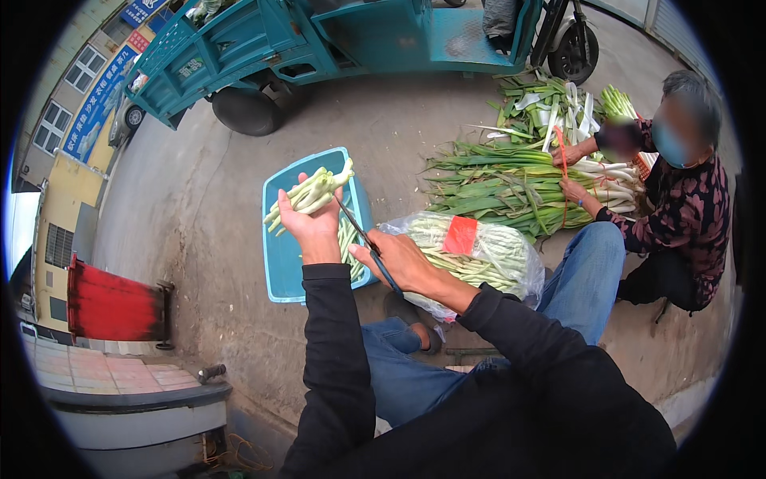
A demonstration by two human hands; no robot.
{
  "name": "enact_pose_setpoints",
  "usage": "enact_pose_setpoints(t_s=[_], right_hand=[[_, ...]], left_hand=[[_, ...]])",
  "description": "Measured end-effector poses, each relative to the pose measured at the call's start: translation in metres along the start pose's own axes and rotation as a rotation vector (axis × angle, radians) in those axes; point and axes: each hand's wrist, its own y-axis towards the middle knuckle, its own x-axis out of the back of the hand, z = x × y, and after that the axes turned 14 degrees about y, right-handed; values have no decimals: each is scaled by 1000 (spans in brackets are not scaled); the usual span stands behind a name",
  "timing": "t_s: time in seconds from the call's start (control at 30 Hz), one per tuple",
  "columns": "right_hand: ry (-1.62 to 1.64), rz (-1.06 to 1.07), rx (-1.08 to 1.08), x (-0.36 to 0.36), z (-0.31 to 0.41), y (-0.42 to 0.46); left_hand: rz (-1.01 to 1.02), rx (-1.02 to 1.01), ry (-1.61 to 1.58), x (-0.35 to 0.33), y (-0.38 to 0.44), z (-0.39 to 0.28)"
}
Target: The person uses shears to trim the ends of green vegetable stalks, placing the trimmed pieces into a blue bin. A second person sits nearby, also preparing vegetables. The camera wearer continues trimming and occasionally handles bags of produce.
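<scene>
My left hand [314, 227] holds a bunch of pale green vegetable stems [312, 191], thick ends gathered toward the upper right. In my right hand [404, 257] is a pair of dark-handled scissors [357, 226], its blades angled up toward the bunch beside my left hand's fingers. Whether the blades touch the stems I cannot tell. Below my left hand stands a light blue plastic tub [276, 275] with more cut-looking green stems [349, 242] inside. Right of the tub lies a clear plastic bag [499, 266] packed with similar long stems, with a red patch [460, 234] on it.
At the right a crouching person [682, 221] handles bundled leeks or large scallions [508, 185] with an orange-red tie [562, 155]. Loose leaves [532, 99] lie beyond. A teal cargo tricycle [371, 39] stands ahead. At the left are a red board [114, 302] and a tiled ledge [119, 374].
</scene>
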Motion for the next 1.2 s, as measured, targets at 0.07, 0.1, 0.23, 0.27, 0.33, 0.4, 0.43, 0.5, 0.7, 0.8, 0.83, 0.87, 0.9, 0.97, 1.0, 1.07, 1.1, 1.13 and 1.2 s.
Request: enact_pose_setpoints(t_s=[0.07,0.1,0.23,0.27,0.33,0.4,0.43,0.5,0.7,0.8,0.83,0.87,0.9,0.97,1.0,1.07,1.1,1.13,1.2], right_hand=[[-18,5,0,1,-3,2],[-27,17,8,0,0,3],[-35,-13,34,-5,-3,7],[-34,-24,24,-5,-6,7],[-25,-26,29,-6,-4,9],[-12,-46,54,-8,-5,11],[-4,-65,76,-9,-6,11],[10,-81,74,-11,-5,9],[69,-129,-30,-17,-1,-8],[96,-202,-13,-22,-9,-14],[81,-227,6,-22,-12,-15],[67,-253,25,-22,-15,-15],[71,-239,6,-22,-15,-15],[79,-210,-30,-21,-16,-15],[104,-193,-42,-19,-16,-15],[156,-160,-66,-14,-16,-15],[152,-154,-56,-12,-16,-14],[149,-149,-46,-11,-17,-12],[150,-146,-36,-8,-16,-11]], left_hand=[[-10,19,31,-1,1,3],[33,43,34,5,6,-2],[24,24,30,12,13,-2],[27,23,34,10,12,0],[12,26,31,12,15,0],[17,26,18,15,19,0],[29,25,7,16,21,-1],[34,11,-27,18,24,-2],[-16,-41,-96,8,19,-2],[-34,-91,-95,6,15,-3],[-12,-98,-100,7,14,-5],[9,-104,-105,7,13,-5],[15,-100,-109,9,14,-5],[27,-91,-118,11,16,-4],[37,-94,-120,9,14,-3],[57,-99,-125,5,11,1],[60,-104,-123,4,10,1],[62,-109,-121,3,9,1],[62,-112,-102,1,6,3]])
